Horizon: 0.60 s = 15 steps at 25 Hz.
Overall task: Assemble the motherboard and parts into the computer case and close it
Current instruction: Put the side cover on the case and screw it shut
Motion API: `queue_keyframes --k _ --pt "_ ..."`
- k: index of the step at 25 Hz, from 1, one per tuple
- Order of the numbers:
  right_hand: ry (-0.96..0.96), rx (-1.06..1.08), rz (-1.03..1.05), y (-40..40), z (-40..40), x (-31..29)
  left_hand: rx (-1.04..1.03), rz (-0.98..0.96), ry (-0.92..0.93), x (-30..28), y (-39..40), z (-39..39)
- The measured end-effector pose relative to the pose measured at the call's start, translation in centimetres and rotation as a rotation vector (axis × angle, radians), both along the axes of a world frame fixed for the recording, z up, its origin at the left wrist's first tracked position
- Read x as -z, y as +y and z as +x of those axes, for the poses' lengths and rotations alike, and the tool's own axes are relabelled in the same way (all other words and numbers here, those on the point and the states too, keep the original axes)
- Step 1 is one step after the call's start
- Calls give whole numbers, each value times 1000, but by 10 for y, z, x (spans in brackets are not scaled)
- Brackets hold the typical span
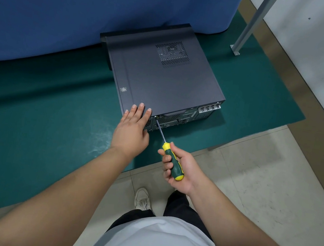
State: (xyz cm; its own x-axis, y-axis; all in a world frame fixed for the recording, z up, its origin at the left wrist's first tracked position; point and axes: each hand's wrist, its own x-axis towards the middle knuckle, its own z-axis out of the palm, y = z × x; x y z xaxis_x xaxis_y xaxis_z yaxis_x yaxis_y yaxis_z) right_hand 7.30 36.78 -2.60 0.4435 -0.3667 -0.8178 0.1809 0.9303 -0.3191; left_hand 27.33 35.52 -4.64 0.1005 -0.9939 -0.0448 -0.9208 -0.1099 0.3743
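A dark grey computer case [162, 78] lies flat on the green mat, its side cover on and a perforated vent near the far end. Its rear panel faces me at the table's edge. My left hand [132, 131] rests on the near left corner of the cover with straight fingers. My right hand [177, 169] grips the green and yellow handle of a screwdriver [170, 156]. The screwdriver's shaft slants up and left, and its tip sits at the top edge of the rear panel, close to my left hand.
The green mat [44, 128] covers the table, with a blue cloth [79, 10] hanging behind the case. A metal post [251, 23] stands at the back right. Tiled floor and my shoe show below the table's front edge.
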Motion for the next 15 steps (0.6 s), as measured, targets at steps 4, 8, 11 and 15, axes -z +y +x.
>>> queue_keyframes --k 4,8,11,15 --pt "34 28 -26 0 3 1 -198 -192 342 -18 4 -28" --pt "128 75 -71 2 6 0 -758 205 1234 -26 -13 -63" --pt "281 65 -258 8 10 -4 -886 303 1700 -28 -28 -55" --pt "855 -293 -905 24 9 5 -857 305 1652 -27 -28 -52"
